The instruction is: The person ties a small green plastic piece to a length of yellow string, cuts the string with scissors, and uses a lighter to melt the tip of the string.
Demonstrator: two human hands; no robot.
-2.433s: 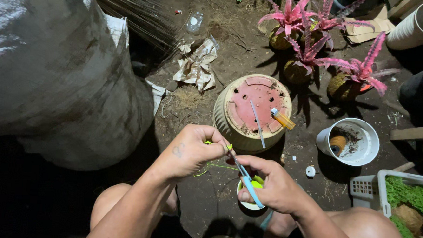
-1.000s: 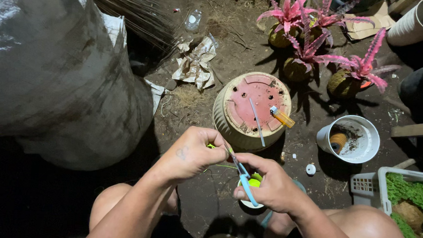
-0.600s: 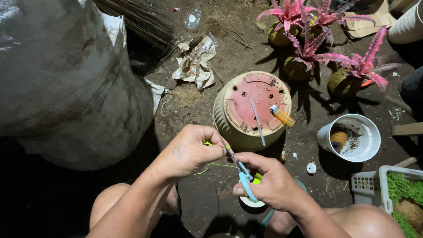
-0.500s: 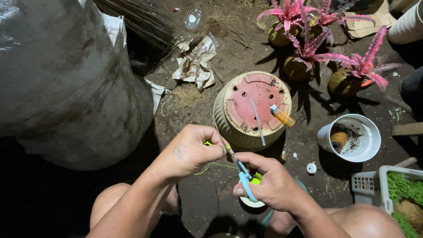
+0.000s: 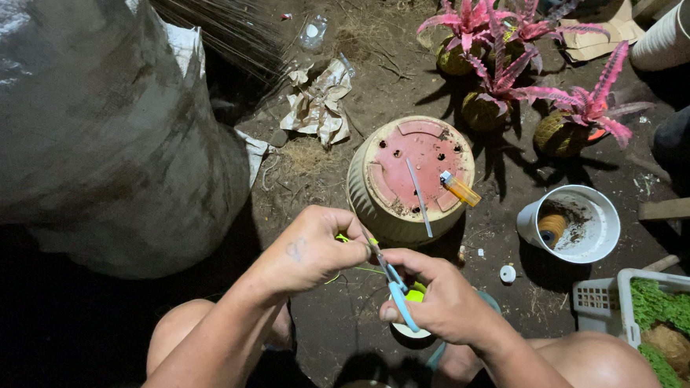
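From the head camera, the left hand [image 5: 310, 251] is curled, its fingertips pinching a thin green string [image 5: 344, 239] just below an upturned pot [image 5: 410, 178]. The right hand [image 5: 442, 301] is closed around small blue-handled scissors [image 5: 394, 287], whose tip reaches toward the left fingers. A yellow-green object [image 5: 414, 296] shows under the right hand. On the pot's red base lie 1 thin stick [image 5: 419, 198] and 1 yellow lighter [image 5: 460, 189]. A white cup [image 5: 572, 223] stands to the right, pink plants [image 5: 517, 61] beyond, a large sack [image 5: 97, 118] to the left.
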